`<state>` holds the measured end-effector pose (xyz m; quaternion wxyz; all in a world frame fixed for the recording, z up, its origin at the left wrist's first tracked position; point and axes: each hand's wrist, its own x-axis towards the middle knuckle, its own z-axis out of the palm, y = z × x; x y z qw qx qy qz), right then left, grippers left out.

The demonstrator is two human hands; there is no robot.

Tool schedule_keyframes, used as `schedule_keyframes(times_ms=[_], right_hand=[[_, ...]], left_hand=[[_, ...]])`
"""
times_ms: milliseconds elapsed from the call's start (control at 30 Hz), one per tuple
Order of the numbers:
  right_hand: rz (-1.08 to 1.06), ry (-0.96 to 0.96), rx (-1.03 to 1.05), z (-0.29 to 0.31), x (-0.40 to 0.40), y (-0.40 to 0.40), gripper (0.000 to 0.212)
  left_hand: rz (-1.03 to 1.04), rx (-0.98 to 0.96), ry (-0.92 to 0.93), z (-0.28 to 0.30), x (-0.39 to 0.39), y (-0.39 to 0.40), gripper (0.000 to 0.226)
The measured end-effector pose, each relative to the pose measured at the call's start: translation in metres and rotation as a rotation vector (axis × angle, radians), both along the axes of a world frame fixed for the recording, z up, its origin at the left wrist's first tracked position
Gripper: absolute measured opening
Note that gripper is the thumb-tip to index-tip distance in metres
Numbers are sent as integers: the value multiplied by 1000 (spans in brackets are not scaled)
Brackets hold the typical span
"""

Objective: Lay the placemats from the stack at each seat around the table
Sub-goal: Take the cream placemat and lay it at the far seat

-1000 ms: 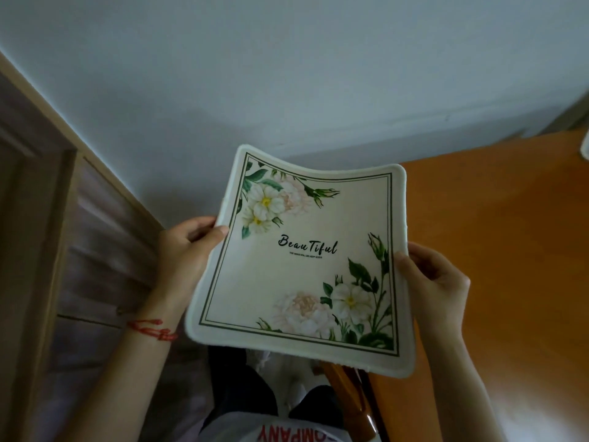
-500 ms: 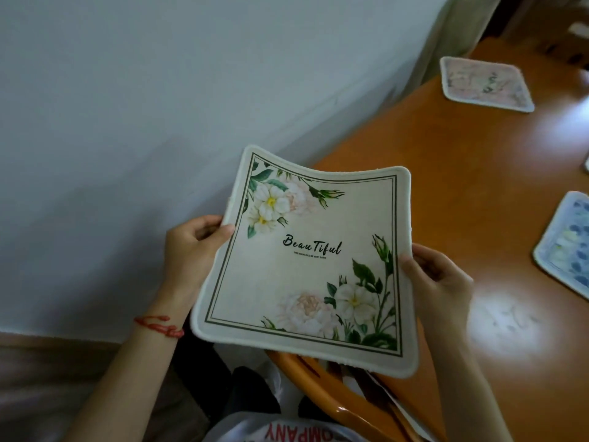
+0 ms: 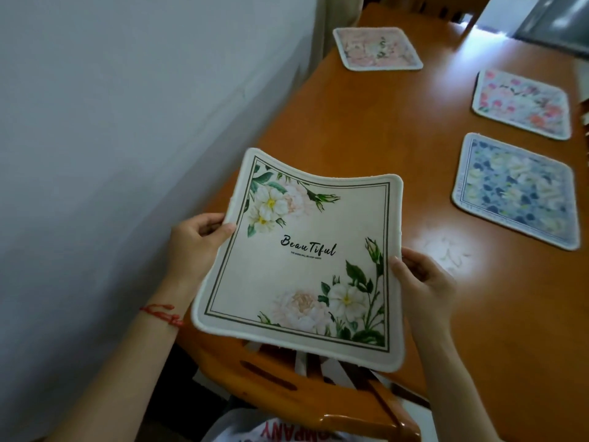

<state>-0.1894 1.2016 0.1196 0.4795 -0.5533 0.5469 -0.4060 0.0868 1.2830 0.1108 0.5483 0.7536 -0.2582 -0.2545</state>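
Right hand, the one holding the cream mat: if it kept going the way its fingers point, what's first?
The right hand points left, so the cream placemat it pinches, then probably the left hand opposite.

The table (image 3: 366, 129) is orange-brown wood with a glossy, smooth finish that mirrors pale light; the chair back (image 3: 287, 387) at its near edge is the same varnished wood; the cream placemat (image 3: 302, 260) held above that edge looks like matt printed cloth with a fuzzy rim; the wall (image 3: 127, 122) left of the table is matt and smooth.
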Motion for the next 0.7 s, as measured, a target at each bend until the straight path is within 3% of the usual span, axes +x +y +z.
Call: schedule_keyframes(times_ms=[700], right_hand=[[-195,141,145,-74,15,-29,17]], left_hand=[[-280,173,-77,-70,26,-91,21]])
